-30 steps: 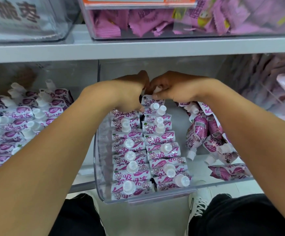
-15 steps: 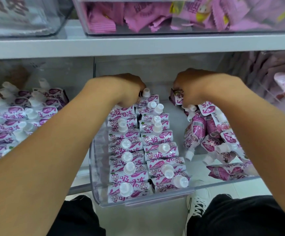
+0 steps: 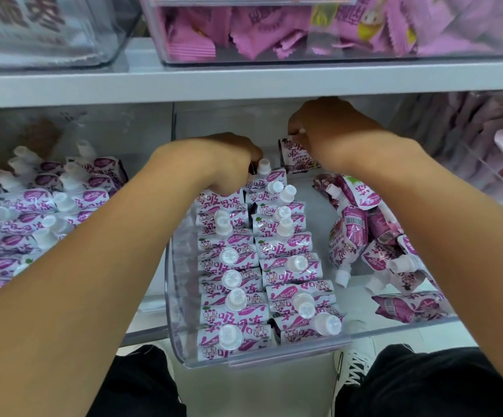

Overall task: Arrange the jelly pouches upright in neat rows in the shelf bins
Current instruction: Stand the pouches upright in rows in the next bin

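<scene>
A clear plastic bin [image 3: 259,361] is pulled out from the lower shelf. Two rows of purple-and-white jelly pouches [image 3: 262,266] with white caps stand upright in its left half. My left hand [image 3: 223,161] curls over the pouches at the back of the left row. At the back right of the bin my right hand [image 3: 328,130] pinches a single jelly pouch [image 3: 297,159] by its top and holds it upright. A loose pile of pouches [image 3: 370,245] lies tumbled in the bin's right half.
A neighbouring bin [image 3: 33,212] on the left holds more purple pouches. The shelf board [image 3: 244,82] above carries bins of pink snack packets [image 3: 274,31]. Pale pink packs [image 3: 484,139] fill the bin to the right. Below are my dark trousers and a white shoe [image 3: 355,356].
My right hand left the back of the standing rows, moved right to the loose pile, picked a pouch and lifted it toward the back. My left hand stayed at the back of the left row.
</scene>
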`<state>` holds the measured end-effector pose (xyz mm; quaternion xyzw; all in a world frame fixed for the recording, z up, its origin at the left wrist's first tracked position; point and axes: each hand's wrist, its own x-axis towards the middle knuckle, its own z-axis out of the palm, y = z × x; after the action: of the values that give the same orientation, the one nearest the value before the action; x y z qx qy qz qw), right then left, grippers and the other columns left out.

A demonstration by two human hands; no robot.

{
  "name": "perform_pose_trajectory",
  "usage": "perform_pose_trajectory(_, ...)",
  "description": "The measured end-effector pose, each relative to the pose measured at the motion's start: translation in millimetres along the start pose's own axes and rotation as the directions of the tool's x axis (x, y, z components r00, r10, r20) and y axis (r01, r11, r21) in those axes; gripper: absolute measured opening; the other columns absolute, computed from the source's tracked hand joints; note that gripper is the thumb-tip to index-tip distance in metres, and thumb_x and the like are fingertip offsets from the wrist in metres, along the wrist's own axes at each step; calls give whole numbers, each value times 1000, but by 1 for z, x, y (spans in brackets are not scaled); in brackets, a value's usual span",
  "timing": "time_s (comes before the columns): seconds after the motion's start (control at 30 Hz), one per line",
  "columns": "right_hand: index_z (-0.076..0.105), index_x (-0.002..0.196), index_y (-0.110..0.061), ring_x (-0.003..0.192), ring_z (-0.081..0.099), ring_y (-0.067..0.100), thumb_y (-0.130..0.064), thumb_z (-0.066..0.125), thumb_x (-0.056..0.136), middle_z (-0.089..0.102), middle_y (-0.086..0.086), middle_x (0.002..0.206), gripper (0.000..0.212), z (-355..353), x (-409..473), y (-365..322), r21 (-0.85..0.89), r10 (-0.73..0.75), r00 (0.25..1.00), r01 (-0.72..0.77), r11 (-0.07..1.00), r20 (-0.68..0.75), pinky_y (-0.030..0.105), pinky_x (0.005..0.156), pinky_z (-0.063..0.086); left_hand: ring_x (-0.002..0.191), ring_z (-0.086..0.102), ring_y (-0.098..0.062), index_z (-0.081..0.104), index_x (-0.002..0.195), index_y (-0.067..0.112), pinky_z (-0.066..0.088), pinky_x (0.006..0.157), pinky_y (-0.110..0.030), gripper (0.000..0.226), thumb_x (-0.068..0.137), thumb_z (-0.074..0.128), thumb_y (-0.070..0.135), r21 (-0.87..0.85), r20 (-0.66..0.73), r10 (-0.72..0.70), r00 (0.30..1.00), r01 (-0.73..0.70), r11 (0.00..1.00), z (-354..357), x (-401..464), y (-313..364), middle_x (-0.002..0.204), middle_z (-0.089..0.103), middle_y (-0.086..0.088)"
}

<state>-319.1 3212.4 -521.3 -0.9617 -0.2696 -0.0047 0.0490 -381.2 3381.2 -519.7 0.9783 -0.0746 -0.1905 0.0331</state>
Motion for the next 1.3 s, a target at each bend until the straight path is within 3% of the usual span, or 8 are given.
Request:
perform_pose_trajectory(0.2,67,102,-15,93,61,35,0,54,91,65,14,105,22,-5,-8,0,-57,-51,997,48,997,-51,43,85,54,95,59,-26,56,118,21,46,74,-34,23,98,52,11,3,0,-2,1000,2,1000,-1,0,0,109,60,-4)
perform_pose_trajectory(0.43,64,105,-9,86,59,36,-3,53,93,63,17,101,18,-6,-16,-8,-119,-58,980,35,992,-189,31,71,43,92,58,-26,58,112,22,45,76,-36,14,100,50,22,-46,24,23,999,-22,999,-2,0,0,108,61,-4)
perform_pose_trajectory(0.6,71,107,-12,98,63,36,-14,56,96,67,16,111,19,8,-6,-12,76,-66,998,64,995,17,34,86,51,88,63,-25,69,96,20,50,75,-35,7,94,63,24,-146,-108,-15,994,-1,989,-1,0,0,97,67,-2)
perform_pose_trajectory(0.7,70,119,-15,106,64,25,-20,60,97,68,9,119,24,0,-7,-11,217,-58,997,44,975,60,23,88,44,83,66,-25,71,79,22,50,72,-32,9,83,76,16,-208,-199,-76,977,33,978,0,-3,-1,86,67,-1)
perform_pose_trajectory(0.97,68,123,-13,111,62,29,1,55,93,65,12,125,35,5,7,-36,107,-117,972,97,990,204,38,98,50,87,67,-26,71,96,12,57,84,-40,26,74,84,11,-214,-261,-217,940,163,963,2,1,-3,93,70,-7)
perform_pose_trajectory(1.13,70,120,-18,111,62,25,4,52,90,66,7,124,41,14,5,-32,231,-102,970,50,972,222,37,96,51,91,66,-28,74,100,14,56,86,-40,26,78,82,25,-111,-285,-168,944,141,984,3,3,-5,96,71,-8)
perform_pose_trajectory(1.2,70,119,-20,107,62,20,-3,57,91,67,1,119,35,12,-1,-23,444,-37,980,-56,894,198,33,93,54,99,63,-32,72,108,19,54,88,-39,31,81,78,31,-63,-295,-147,944,135,989,3,3,-7,106,68,-8)
perform_pose_trajectory(1.3,67,116,-5,104,67,29,-4,59,88,69,13,114,29,6,-12,-10,816,239,932,-354,456,271,40,91,58,118,49,-34,66,119,26,48,94,-40,32,89,70,35,27,-298,-103,949,117,993,3,1,-8,119,60,-9)
